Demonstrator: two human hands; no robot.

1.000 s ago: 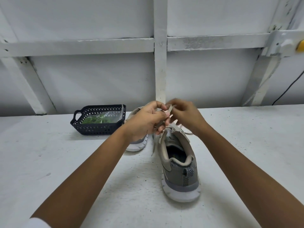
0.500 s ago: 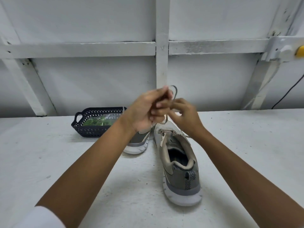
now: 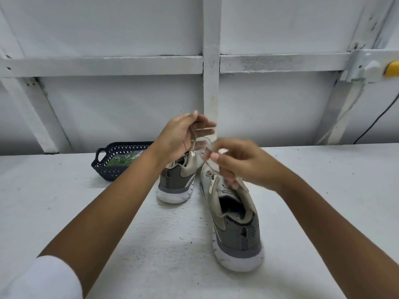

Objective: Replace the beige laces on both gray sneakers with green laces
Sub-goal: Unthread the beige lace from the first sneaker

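Lace point(image 3: 193, 140), beige, held in the air between both hands above the toe end of the near sneaker point(image 3: 236, 225); it is blurred, and I cannot tell whether any of it sits in the eyelets. Left hand point(image 3: 180, 138): raised, thumb up, pinching the upper part of the lace, the other fingers reaching loosely toward the wall point(image 3: 108, 29). Right hand point(image 3: 244, 164): lower, fingertips curled and pinching the lace over the near sneaker's tongue.

Surface: a white desk point(image 3: 75, 201) with a rough, grainy coat and a few dark specks. The near sneaker stands right of centre, heel toward my camera. The far sneaker point(image 3: 176, 182) stands just beside its toe on the left, heel likewise toward me, partly behind the left wrist. A dark perforated basket point(image 3: 108, 171) with a loop handle sits at the back left, near the far sneaker, and holds green laces point(image 3: 122, 162) under clear wrapping.

Room: the white panelled wall rises from the back edge of the desk. A vertical post point(image 3: 211, 61) crosses a horizontal rail point(image 3: 108, 65) behind the hands. A left brace point(image 3: 36, 117) and a right brace point(image 3: 336, 113) slant down to the desk. At the rail's far right I see a white fitting point(image 3: 367, 67) with a yellow part point(image 3: 391, 69), and a black cable point(image 3: 372, 125) below it. A white sleeve point(image 3: 43, 279) shows at lower left.
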